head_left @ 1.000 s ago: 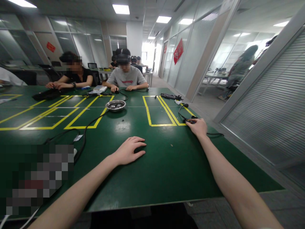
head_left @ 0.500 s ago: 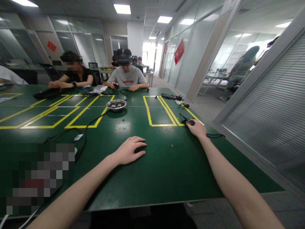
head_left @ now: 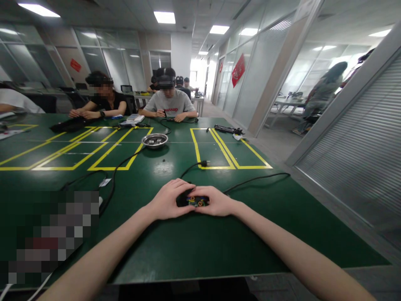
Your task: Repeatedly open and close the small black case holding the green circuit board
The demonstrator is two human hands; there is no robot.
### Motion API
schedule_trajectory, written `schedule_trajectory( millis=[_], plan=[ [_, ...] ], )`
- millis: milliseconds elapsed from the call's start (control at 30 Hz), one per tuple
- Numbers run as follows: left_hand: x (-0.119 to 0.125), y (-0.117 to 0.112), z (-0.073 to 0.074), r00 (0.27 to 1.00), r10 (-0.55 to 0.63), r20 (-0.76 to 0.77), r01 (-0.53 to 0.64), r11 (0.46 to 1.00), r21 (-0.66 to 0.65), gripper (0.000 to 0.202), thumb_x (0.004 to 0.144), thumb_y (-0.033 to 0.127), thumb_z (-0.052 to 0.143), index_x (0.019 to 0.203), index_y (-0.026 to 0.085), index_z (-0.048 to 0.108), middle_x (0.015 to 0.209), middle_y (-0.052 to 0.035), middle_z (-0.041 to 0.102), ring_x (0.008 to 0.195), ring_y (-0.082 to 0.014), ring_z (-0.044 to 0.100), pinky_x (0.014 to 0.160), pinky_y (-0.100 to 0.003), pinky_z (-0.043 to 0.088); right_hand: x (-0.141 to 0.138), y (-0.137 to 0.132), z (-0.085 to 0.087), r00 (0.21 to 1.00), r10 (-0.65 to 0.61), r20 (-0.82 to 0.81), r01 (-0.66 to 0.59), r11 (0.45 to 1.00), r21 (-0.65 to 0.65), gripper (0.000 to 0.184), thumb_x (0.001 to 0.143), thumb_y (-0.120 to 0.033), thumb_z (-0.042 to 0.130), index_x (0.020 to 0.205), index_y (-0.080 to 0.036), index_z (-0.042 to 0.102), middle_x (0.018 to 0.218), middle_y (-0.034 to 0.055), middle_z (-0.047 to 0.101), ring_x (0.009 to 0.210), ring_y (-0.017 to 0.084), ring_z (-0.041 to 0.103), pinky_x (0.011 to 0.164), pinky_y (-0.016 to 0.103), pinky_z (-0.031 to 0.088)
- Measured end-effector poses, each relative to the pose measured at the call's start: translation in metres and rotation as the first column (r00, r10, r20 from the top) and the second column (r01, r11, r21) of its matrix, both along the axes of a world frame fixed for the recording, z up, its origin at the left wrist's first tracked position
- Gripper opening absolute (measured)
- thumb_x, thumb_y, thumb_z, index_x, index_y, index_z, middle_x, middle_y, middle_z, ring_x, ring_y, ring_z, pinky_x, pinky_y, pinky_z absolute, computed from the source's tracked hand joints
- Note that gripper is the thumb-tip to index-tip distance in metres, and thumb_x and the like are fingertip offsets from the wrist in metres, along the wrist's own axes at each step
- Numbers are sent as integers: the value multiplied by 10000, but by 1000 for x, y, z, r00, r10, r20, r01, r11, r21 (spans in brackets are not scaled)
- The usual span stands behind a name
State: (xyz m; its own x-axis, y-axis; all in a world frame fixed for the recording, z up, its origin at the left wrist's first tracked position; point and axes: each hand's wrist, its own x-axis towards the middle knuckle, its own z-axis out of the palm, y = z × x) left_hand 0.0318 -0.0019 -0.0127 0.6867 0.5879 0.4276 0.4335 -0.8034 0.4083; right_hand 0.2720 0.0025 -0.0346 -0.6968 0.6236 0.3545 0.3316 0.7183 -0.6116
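In the head view, the device lies directly between the fingers of the left hand and right hand, its long axis running roughly from one to the other; neither hand is clearly nearer. Both sets of fingers grasp it, one at each end, thumbs on the near edge. Wrists low over the desk, forearms angle inward. A plug lies beyond the fingers, a cable off to their right.

Green worktop
Either side of the silver bowl, yellow outlines are shown; in front, the black device is marked orange.
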Motion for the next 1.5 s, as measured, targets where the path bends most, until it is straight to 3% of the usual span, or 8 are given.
schedule_trajectory(
  millis=[100, 267, 500, 633, 833, 1000, 1233, 1500],
  plan=[
    [0, -1, 1, 996, -64, -56, 60, 996, -65, 631, 779, 482, 822, 1311, 204, 625, 1149, -98, 732, 1014, -274, 697, 923, -386, 539, -14, -13, 1, 998, 67, 3, -67, 997, 29, 401, 821, -193, 778, 1219, -191, 732, 1201, 103, 766, 1120, 254, 726, 996, 366, 560],
    [-1, 2, -4, 991, -22, -133, 16, 999, -47, 970, 763, 481, 843, 1572, 219, 375, 1257, -122, 687, 1083, -305, 665, 949, -419, 534, -2, -6, 2, 995, -91, -42, 97, 976, 195, 365, 884, -240, 740, 1246, -214, 703, 1186, 99, 759, 1060, 239, 735, 921, 347, 589],
    [-3, 6, -7, 976, 78, -204, -80, 997, -4, 1006, 781, 569, 796, 1603, 241, 317, 1431, -142, 609, 1288, -343, 583, 1162, -542, 385, 20, 12, 6, 956, -293, 18, 275, 914, 298, 331, 898, -350, 740, 1204, -231, 690, 1129, 83, 729, 965, 219, 722, 827, 319, 567],
    [-4, 7, -7, 973, 125, -196, -133, 991, -29, 934, 774, 570, 794, 1541, 222, 391, 1527, -156, 529, 1379, -343, 530, 1187, -511, 387, 34, 23, 5, 918, -379, 114, 351, 913, 209, 334, 811, -386, 811, 1082, -218, 708, 1029, 69, 726, 884, 220, 694, 774, 322, 536],
    [-4, 9, -2, 955, 219, -200, -235, 970, -58, 605, 788, 522, 779, 1256, 186, 593, 1260, -133, 681, 1110, -327, 684, 968, -457, 557, 62, 38, 8, 959, -272, 81, 279, 955, -99, 341, 734, -171, 721, 1074, -172, 741, 981, 54, 732, 862, 187, 663, 756, 289, 520],
    [-5, 10, -1, 957, 189, -220, -192, 981, 10, 531, 812, 545, 766, 1199, 191, 681, 1295, -134, 686, 1208, -333, 636, 1059, -482, 501, 64, 37, 12, 979, -200, 47, 205, 952, -229, 163, 784, -248, 730, 906, -168, 802, 847, 43, 717, 657, 134, 582, 596, 257, 465],
    [-8, 13, -8, 969, 132, -207, -132, 991, 12, 724, 806, 557, 777, 1409, 193, 608, 1405, -157, 654, 1306, -355, 566, 1130, -528, 429, 15, 13, 1, 983, -179, -40, 178, 984, -27, 135, 871, -184, 703, 956, -195, 807, 932, 64, 742, 797, 174, 682, 716, 291, 543],
    [-7, 13, -6, 986, 110, -126, -113, 994, -12, 558, 808, 459, 828, 1279, 198, 681, 1211, -117, 742, 1110, -299, 662, 1000, -437, 500, -14, 3, -12, 945, -324, -43, 325, 918, 230, 125, 899, -157, 706, 979, -216, 781, 992, 56, 764, 916, 191, 720, 830, 297, 547]
  ],
)
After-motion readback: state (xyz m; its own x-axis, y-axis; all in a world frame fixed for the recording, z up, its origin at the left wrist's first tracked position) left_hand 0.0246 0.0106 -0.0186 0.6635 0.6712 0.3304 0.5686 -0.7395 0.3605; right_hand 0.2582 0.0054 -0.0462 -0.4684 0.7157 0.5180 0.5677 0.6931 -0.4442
